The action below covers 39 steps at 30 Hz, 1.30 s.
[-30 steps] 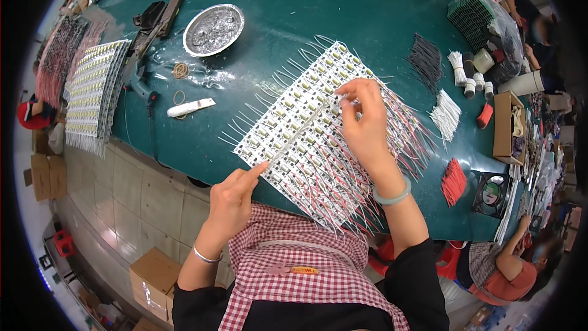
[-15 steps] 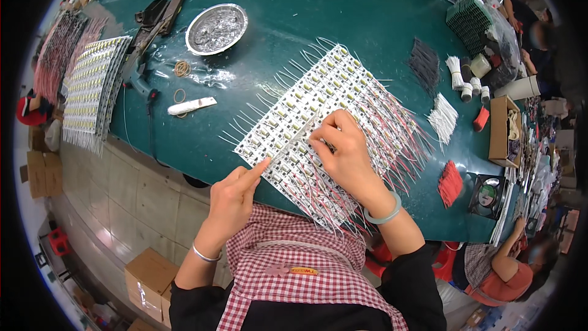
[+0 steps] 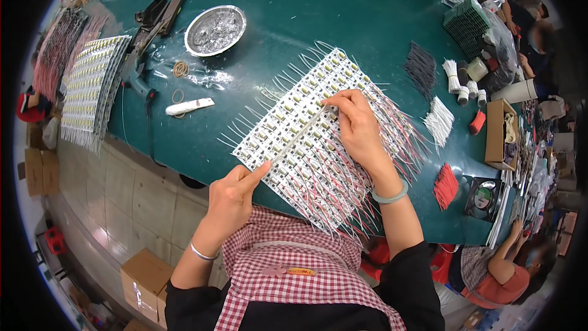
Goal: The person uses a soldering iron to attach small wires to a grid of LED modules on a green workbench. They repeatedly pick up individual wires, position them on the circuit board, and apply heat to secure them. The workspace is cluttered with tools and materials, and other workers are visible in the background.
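A panel of white circuit boards [image 3: 300, 101] lies slanted on the green table in front of me. It bears rows of yellow-green parts, with white wires along its upper left edge and red and white wires along the right. A thin pale strand [image 3: 297, 136] runs taut across it between my hands. My left hand [image 3: 231, 199] has its index fingertip at the strand's near end, on the panel's lower left edge, the other fingers curled. My right hand [image 3: 357, 125] pinches the far end between thumb and forefinger. The strand's kind is too fine to tell.
A metal bowl [image 3: 215, 30], rubber bands [image 3: 180, 69], a white wrapped bundle [image 3: 190, 106] and a soldering gun [image 3: 139, 83] lie left. More panels [image 3: 95, 86] stand beyond. Right are black [image 3: 421, 68], white [image 3: 438, 121] and red wire piles [image 3: 446, 186], a cardboard box [image 3: 501, 135] and fan [image 3: 484, 196].
My right hand has moved up and away along the panel, and the strand now shows stretched between both hands. My left hand stays almost in place.
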Available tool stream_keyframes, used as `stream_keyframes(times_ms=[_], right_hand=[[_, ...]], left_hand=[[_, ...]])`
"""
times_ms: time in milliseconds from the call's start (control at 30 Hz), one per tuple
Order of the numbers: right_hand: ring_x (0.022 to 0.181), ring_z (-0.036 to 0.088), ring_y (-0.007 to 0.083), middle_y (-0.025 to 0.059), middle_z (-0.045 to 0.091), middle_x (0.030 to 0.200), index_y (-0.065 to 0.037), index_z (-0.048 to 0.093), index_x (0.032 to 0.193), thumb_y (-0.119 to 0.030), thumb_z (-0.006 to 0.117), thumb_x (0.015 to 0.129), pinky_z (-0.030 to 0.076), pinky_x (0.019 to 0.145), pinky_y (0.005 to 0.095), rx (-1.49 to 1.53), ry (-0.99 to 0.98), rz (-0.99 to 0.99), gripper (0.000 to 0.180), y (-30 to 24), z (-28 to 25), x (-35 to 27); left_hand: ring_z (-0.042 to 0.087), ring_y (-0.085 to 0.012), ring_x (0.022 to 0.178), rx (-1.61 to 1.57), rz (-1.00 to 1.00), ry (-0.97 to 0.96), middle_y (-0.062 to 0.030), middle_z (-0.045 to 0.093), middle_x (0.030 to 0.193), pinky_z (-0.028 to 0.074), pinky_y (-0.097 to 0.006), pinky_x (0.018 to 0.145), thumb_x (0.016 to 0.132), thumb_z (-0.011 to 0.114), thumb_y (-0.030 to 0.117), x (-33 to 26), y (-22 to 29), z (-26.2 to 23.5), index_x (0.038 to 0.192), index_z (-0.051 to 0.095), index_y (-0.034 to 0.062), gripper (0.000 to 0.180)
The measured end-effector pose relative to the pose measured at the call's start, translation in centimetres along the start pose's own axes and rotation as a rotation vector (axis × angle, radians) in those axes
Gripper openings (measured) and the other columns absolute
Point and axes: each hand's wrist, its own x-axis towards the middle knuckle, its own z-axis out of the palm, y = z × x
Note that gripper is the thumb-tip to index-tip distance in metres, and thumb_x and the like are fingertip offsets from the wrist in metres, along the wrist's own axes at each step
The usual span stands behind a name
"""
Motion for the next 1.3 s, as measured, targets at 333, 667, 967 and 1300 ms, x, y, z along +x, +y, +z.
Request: stream_keyframes(times_ms=[333, 667, 967, 1300], right_hand=[[0.093, 0.057, 0.0299, 0.0127, 0.056, 0.1, -0.001, 0.065, 0.091, 0.012, 0.053, 0.081, 0.047, 0.08, 0.0382, 0.037, -0.008, -0.014, 0.02, 0.8, 0.2, -0.5], [0.089, 0.058, 0.0268, 0.0118, 0.06, 0.105, -0.002, 0.071, 0.095, 0.019, 0.053, 0.072, 0.049, 0.075, 0.0345, -0.127, 0.015, -0.161, 0.036, 1.0, 0.2, -0.8], [0.094, 0.059, 0.0279, 0.0078, 0.064, 0.097, -0.004, 0.07, 0.094, 0.013, 0.057, 0.066, 0.052, 0.074, 0.0366, -0.144, 0.012, -0.304, 0.035, -0.3, 0.4, -0.8], [0.098, 0.06, 0.0259, 0.0065, 0.064, 0.096, -0.003, 0.068, 0.089, 0.01, 0.06, 0.066, 0.049, 0.078, 0.0372, -0.168, -0.041, -0.265, 0.028, -0.4, 0.6, -1.1]], left_hand=[[0.056, -0.0214, 0.056, 0.091, 0.097, -0.017, -0.0062, 0.054, 0.074, 0.045, -0.033, 0.05, 0.076, 0.06, -0.007, -0.2, -0.5, 0.5, 0.123, 0.069, 0.0135, 0.052], [0.057, -0.0218, 0.056, 0.427, 0.117, -0.153, -0.0053, 0.055, 0.077, 0.043, -0.033, 0.048, 0.07, 0.06, -0.008, 0.5, 2.6, -0.1, 0.127, 0.066, 0.0108, 0.06], [0.06, -0.0211, 0.058, 0.25, 0.159, -0.038, -0.0063, 0.055, 0.081, 0.046, -0.032, 0.048, 0.071, 0.061, -0.004, 0.4, 0.6, 0.8, 0.128, 0.064, 0.0085, 0.059], [0.057, -0.0233, 0.054, 0.314, 0.058, -0.191, -0.0059, 0.056, 0.079, 0.045, -0.034, 0.048, 0.073, 0.061, -0.006, 0.1, 2.2, 0.4, 0.134, 0.06, 0.0115, 0.063]])
